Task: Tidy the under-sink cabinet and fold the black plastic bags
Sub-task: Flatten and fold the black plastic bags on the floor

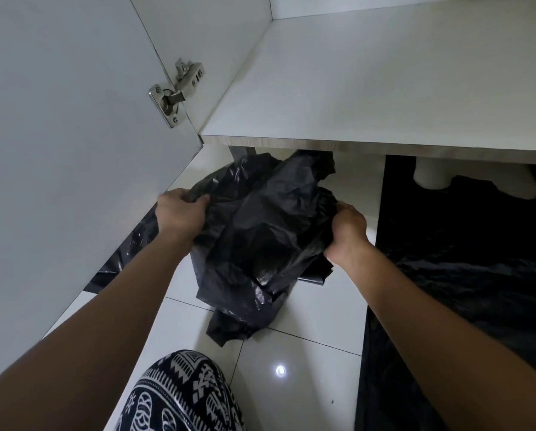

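Under the shelf [384,88], hands [181,213] [349,231] around black bags [269,225]

Two bare hands, a left hand [179,213] and a right hand [349,227]; one crumpled bundle of black plastic bags [269,231], the bags in it past counting; one white cabinet door [58,135]; one silver metal hinge [175,94]; one black-and-white patterned knee [182,396].

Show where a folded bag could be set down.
The shelf is bare from the hinge to its back corner. Floor tiles beside the knee, below the bag, are free. Crowded under the shelf edge, where left hand and right hand grip the bag.
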Motion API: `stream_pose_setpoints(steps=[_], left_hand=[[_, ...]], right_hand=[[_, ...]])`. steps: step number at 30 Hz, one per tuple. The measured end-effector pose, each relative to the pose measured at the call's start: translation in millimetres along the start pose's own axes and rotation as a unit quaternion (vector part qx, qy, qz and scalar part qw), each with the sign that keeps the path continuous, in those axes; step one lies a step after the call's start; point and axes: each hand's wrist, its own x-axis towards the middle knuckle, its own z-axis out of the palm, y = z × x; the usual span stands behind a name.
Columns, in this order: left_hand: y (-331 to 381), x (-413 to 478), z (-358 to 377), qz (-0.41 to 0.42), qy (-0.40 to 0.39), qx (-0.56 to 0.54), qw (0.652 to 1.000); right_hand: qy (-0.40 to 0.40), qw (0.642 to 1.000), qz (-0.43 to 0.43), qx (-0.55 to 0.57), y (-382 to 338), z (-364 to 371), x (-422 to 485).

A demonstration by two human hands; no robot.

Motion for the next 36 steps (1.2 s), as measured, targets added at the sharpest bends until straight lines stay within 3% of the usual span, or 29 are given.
stream_pose_setpoints(steps=[4, 7, 10, 13, 14, 17, 19, 22, 25, 28, 31, 33, 36], left_hand=[[-7, 3, 3, 0.032, 0.040, 0.136, 0.989], [-20, 9, 2, 0.013, 0.035, 0.191, 0.981], [-23, 6, 4, -0.019, -0.020, 0.164, 0.986], [-4, -20, 7, -0.032, -0.054, 0.139, 0.988], [3, -36, 5, 0.009, -0.038, 0.144, 0.989], [18, -85, -1, 0.257, 0.053, 0.101, 0.960], [27, -98, 4, 0.318, -0.018, 0.064, 0.946], [49, -97, 18, 0.145, -0.204, -0.021, 0.968], [58, -92, 30, 0.027, -0.308, -0.105, 0.945], [68, -112, 30, -0.090, -0.409, -0.208, 0.884], [71, -133, 32, -0.156, -0.446, -0.342, 0.812], [69, -144, 37, -0.162, -0.457, -0.407, 0.774], [66, -160, 48, -0.161, -0.464, -0.474, 0.731]], right_hand=[[0.147, 0.971, -0.176, -0.064, -25, -24, 13], [0.190, 0.956, -0.222, 0.005, -51, -47, 10], [0.096, 0.979, -0.156, 0.091, -55, -56, 5], [0.007, 0.989, -0.135, 0.054, -51, -48, -15], [-0.024, 0.989, -0.136, 0.047, -49, -45, -22], [-0.121, 0.985, -0.125, 0.017, -49, -38, -39], [-0.182, 0.977, -0.107, 0.010, -51, -36, -47], [-0.263, 0.962, -0.071, 0.032, -57, -43, -57], [-0.295, 0.953, -0.055, 0.053, -65, -58, -70], [-0.207, 0.966, -0.031, 0.150, -66, -76, -68], [-0.066, 0.998, -0.025, -0.002, -54, -96, -66], [-0.134, 0.984, 0.027, -0.115, -48, -108, -72], [-0.294, 0.950, 0.072, -0.074, -48, -119, -90]])
